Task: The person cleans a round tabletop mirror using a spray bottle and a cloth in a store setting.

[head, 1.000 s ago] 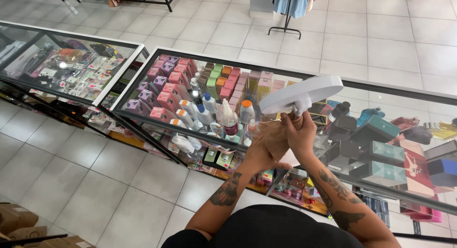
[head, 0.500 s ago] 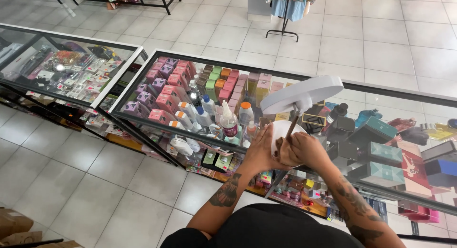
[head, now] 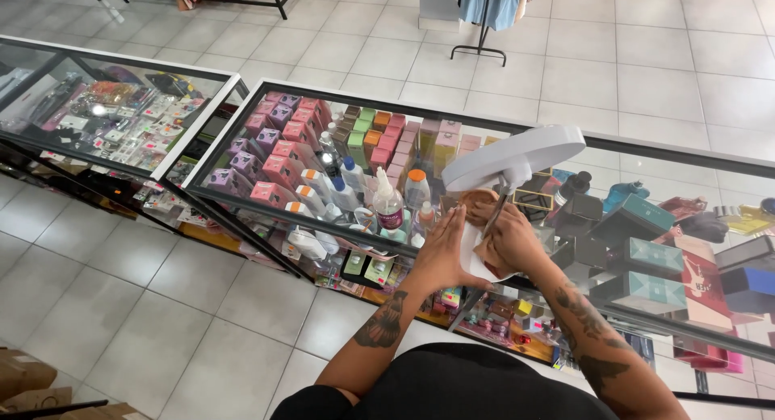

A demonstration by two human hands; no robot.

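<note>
A white round ring lamp (head: 517,158) stands on a thin stem over the glass counter top (head: 266,105). My left hand (head: 442,254) lies flat, fingers together, against the left side of a white sheet (head: 471,254) at the lamp's foot. My right hand (head: 510,241) rests on the same sheet near the stem, holding a tan, cloth-like piece (head: 492,254). A brown round object (head: 476,199) sits just behind the hands. Both tattooed forearms reach out from my dark top.
The glass display case holds rows of pink, purple and green boxes (head: 282,137), spray and pump bottles (head: 387,202), and teal and dark boxes (head: 646,259). A second glass case (head: 105,105) stands to the left. Beyond lie the tiled floor and a clothes rack (head: 484,16).
My hands have dropped from the lamp's stem to the counter surface. The left hand has flattened against the white sheet, and the right hand has settled beside it.
</note>
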